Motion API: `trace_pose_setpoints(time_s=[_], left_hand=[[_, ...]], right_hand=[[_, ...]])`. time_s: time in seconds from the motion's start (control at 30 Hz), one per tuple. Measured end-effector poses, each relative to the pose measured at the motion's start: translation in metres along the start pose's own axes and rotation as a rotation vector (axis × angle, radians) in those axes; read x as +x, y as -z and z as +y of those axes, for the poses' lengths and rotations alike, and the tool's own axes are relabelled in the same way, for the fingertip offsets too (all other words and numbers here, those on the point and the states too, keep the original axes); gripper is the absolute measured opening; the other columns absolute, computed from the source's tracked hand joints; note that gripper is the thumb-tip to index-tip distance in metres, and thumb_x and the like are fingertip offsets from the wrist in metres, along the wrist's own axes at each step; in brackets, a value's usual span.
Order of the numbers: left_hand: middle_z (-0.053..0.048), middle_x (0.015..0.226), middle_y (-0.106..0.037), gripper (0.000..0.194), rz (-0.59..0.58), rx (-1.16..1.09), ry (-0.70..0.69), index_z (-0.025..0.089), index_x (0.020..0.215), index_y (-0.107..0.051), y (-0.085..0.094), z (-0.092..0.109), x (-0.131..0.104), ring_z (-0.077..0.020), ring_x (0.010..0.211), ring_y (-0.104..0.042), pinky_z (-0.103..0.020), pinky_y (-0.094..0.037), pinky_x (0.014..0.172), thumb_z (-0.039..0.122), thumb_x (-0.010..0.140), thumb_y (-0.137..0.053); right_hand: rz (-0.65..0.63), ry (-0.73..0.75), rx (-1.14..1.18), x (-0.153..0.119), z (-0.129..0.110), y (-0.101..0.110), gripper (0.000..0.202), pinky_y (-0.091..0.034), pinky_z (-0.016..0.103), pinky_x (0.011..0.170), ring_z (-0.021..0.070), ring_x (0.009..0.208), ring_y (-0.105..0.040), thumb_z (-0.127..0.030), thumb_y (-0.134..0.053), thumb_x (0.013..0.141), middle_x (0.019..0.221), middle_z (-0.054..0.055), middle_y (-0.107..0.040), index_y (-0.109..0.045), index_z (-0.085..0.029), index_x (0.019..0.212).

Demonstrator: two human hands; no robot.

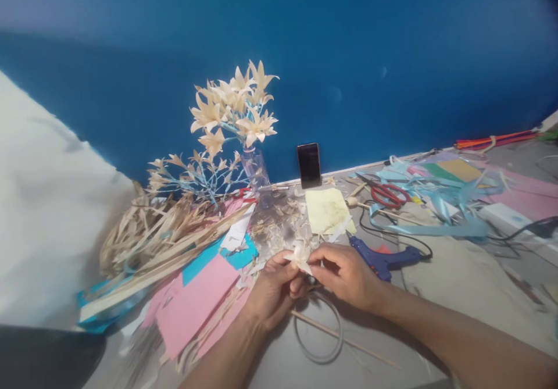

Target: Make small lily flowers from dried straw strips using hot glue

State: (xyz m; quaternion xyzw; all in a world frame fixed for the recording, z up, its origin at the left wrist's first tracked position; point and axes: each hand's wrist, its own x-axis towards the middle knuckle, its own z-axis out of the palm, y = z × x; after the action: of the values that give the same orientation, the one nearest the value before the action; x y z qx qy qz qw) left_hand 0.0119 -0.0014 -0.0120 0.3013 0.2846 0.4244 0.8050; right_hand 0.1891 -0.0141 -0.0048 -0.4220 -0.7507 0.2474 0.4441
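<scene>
A small cream flower [299,256] with pointed petals is held up between both hands, near the middle of the work surface. My left hand [275,287] is closed on the flower's base from the left, thumb and fingers pinched together. On the other side, my right hand [342,270] pinches a petal at the right edge. Below them lie a wire ring [320,357] and a thin wooden stick [344,338]. A blue glue gun [386,259] rests just right of my right hand.
Finished flowers [235,101] stand in a clear bottle [256,174] at the back. Dried husks [152,238] and pink paper [198,304] lie left. A phone [309,166] leans on the blue wall. Red-handled scissors [389,195], ribbons [453,223] and yellow paper [326,210] lie right and centre.
</scene>
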Motion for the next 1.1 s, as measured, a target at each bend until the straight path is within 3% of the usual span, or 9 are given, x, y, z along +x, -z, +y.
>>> trace_pose_setpoints(time_s=[0.13, 0.3, 0.53, 1.1], left_hand=[[0.005, 0.045, -0.052, 0.027, 0.085, 0.074, -0.048, 0.015, 0.072, -0.068, -0.0013, -0.0001, -0.0024, -0.0054, 0.043, -0.041, -0.019, -0.028, 0.047, 0.031, 0.064, -0.088], [0.004, 0.042, -0.053, 0.025, 0.087, 0.128, -0.046, 0.015, 0.069, -0.071, -0.0049, 0.0015, -0.0054, -0.0053, 0.041, -0.041, -0.020, -0.027, 0.046, 0.032, 0.062, -0.088], [0.004, 0.040, -0.052, 0.024, 0.107, 0.209, -0.028, 0.015, 0.069, -0.073, -0.0070, 0.0035, -0.0060, -0.0053, 0.038, -0.039, -0.021, -0.025, 0.045, 0.033, 0.062, -0.088], [0.005, 0.043, -0.054, 0.024, 0.176, 0.313, -0.065, 0.017, 0.072, -0.070, -0.0086, 0.0033, -0.0065, -0.0056, 0.036, -0.042, -0.018, -0.027, 0.041, 0.027, 0.060, -0.088]], right_hand=[[0.009, -0.130, 0.092, 0.0019, -0.0050, 0.0006, 0.007, -0.038, 0.022, 0.056, 0.0109, 0.059, -0.051, -0.024, -0.068, 0.084, 0.071, -0.001, -0.064, -0.066, -0.018, 0.082], [-0.027, -0.244, 0.257, 0.0030, -0.0095, 0.0027, 0.019, -0.034, 0.021, 0.051, 0.0093, 0.056, -0.042, -0.032, -0.073, 0.081, 0.065, -0.003, -0.055, -0.062, -0.017, 0.076], [-0.079, -0.294, 0.561, 0.0033, -0.0018, 0.0032, 0.021, -0.044, 0.024, 0.063, 0.0131, 0.068, -0.056, -0.034, -0.076, 0.079, 0.076, 0.001, -0.064, -0.065, -0.016, 0.079], [-0.084, -0.263, 0.468, 0.0026, -0.0050, 0.0044, 0.019, -0.042, 0.024, 0.061, 0.0120, 0.064, -0.050, -0.032, -0.074, 0.079, 0.071, -0.001, -0.059, -0.063, -0.016, 0.078]])
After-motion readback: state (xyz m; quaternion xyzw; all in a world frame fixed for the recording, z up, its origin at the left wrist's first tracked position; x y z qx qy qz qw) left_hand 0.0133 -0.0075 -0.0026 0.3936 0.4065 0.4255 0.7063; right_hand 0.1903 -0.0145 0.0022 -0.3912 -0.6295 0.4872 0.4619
